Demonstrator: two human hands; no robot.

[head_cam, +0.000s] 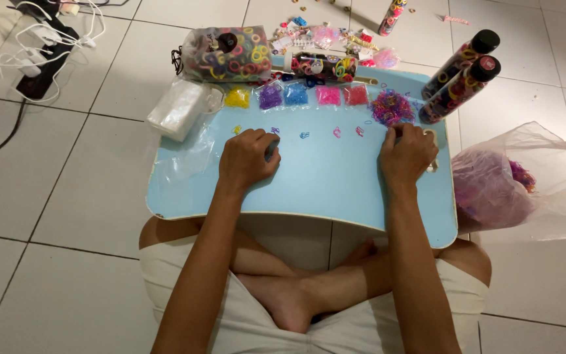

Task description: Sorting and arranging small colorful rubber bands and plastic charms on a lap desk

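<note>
Nearest, crossed bare legs in pale shorts sit beneath a light-blue plastic lap tabletop (pixel 322 190) on a white tiled floor (pixel 67 210).

Left hand (pixel 249 158): knuckles up on the tabletop, fingers curled loosely inward; whether it grips anything cannot be told.

Right hand (pixel 406 152): resting on the tabletop near the right edge, fingers bent down at the near rim of a loose heap of small multicoloured rubber bands (pixel 391 107); a grasp cannot be confirmed.

Between and just beyond the hands: a row of single small bands (pixel 304 135), yellow, purple, blue, pink and red, spaced apart.

Next row back: five small clear bags of sorted bands (pixel 296 96), yellow, purple, blue, pink and red, side by side.

Left edge: a stack of empty clear plastic bags (pixel 177 108).

Right, off the tabletop: a translucent pink plastic bag (pixel 499 187) with purple contents.

Far edge: a clear pouch of mixed hair ties (pixel 225 55), a lying clear tube of hair ties (pixel 319 67), two black-capped tubes (pixel 461 77).

Far left: white cables on a black power strip (pixel 44 46).
</note>
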